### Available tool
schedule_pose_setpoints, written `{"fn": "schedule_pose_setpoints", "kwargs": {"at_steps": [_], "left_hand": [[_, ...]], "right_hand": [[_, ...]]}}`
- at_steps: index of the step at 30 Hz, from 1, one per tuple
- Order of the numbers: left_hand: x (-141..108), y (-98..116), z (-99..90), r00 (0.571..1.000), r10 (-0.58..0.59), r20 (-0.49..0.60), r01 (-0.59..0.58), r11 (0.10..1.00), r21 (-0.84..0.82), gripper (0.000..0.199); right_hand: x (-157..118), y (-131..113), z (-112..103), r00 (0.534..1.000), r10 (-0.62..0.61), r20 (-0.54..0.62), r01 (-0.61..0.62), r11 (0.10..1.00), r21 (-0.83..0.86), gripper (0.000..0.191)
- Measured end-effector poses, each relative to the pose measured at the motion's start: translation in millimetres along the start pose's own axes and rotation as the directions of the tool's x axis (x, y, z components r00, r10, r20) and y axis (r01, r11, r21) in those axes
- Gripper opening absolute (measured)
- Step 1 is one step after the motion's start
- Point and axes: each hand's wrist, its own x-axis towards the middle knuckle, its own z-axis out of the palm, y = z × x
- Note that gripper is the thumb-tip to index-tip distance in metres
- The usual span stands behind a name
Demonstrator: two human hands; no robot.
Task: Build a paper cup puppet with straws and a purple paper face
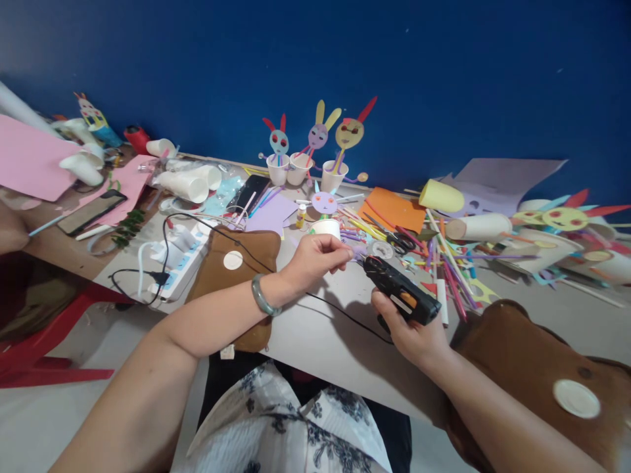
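My right hand (pixel 419 335) is wrapped round a black hot glue gun (pixel 401 289), whose nozzle points up and left. Close to that tip, my left hand (pixel 320 259) is pinched shut, a green bangle at its wrist. What its fingertips hold is too small to make out; a pale purple patch shows between them and the nozzle. Just behind the left hand stands a white paper cup (pixel 325 228) with a purple paper face (pixel 324 202) above it. Along the wall are several cup figures, among them a yellow-faced one (pixel 349 134) with a red ear.
A white power strip (pixel 185 266) with plugs and a black cord lies left, beside a brown cushion (pixel 231 282). Scissors (pixel 401 242), orange paper (pixel 392 209) and many coloured sticks spread to the right. Another person's arm (pixel 12 230) shows at the left edge.
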Motion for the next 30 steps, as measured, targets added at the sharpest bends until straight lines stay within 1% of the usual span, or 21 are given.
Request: {"fn": "schedule_pose_setpoints", "kwargs": {"at_steps": [11,15,22,30], "left_hand": [[0.7,-4.5,0.5,1.0,0.022,-0.002,-0.022,1.0,-0.013,0.025],[0.7,-5.3,0.1,0.999,0.03,0.015,-0.03,1.0,-0.004,0.026],[-0.5,-2.3,1.1,1.0,0.02,0.004,-0.02,1.0,-0.014,0.026],[-1.0,-0.6,1.2,1.0,0.018,-0.003,-0.018,1.0,-0.015,0.024]], "right_hand": [[2.2,-3.6,-1.3,1.0,-0.002,0.008,0.002,1.0,-0.022,0.037],[1.9,-3.2,-1.8,1.0,-0.002,0.027,0.003,1.0,-0.027,0.039],[0.5,-1.4,-0.5,0.999,0.036,0.04,-0.036,0.999,-0.015,0.042],[1.4,-4.1,-0.8,0.999,0.034,0.036,-0.033,0.999,-0.026,0.045]]}}
